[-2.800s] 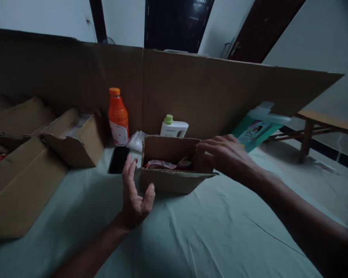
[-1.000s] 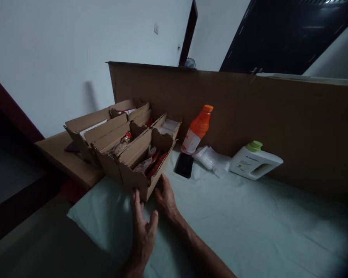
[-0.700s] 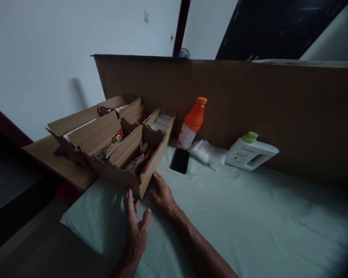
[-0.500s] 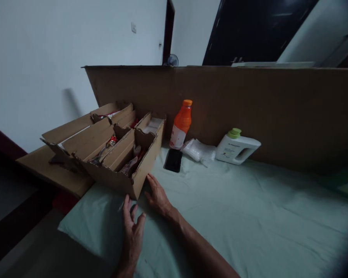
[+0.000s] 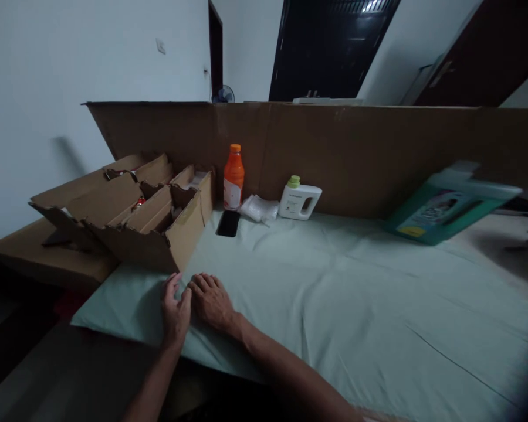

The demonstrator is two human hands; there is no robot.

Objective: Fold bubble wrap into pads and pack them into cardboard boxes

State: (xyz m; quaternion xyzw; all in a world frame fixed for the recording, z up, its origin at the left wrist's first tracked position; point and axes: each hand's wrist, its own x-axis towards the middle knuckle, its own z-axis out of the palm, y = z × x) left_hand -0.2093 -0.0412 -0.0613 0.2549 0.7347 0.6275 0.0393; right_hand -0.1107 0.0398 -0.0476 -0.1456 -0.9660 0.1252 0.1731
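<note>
My left hand (image 5: pixel 176 310) is just in front of the near corner of a divided cardboard box (image 5: pixel 136 246). Its fingers are loosely curved, the thumb stands apart, and nothing is in it. Close beside it, my right hand (image 5: pixel 212 302) rests palm down on the pale green cloth (image 5: pixel 334 281), holding nothing that I can see. Several compartments make up the box; a red wrapped item (image 5: pixel 138 202) shows in one of them, while the walls hide most of the other contents.
Behind the box's right side stand an orange bottle (image 5: pixel 233 181), a black phone (image 5: pixel 227 223), a clear plastic packet (image 5: pixel 259 208) and a white jug with a green cap (image 5: pixel 300 199). Farther right is a large green jug (image 5: pixel 453 202). A tall cardboard panel (image 5: pixel 356 152) runs along the back.
My right hand has left the box's side and come down onto the cloth beside my left hand. The view has turned right, bringing in the large green jug.
</note>
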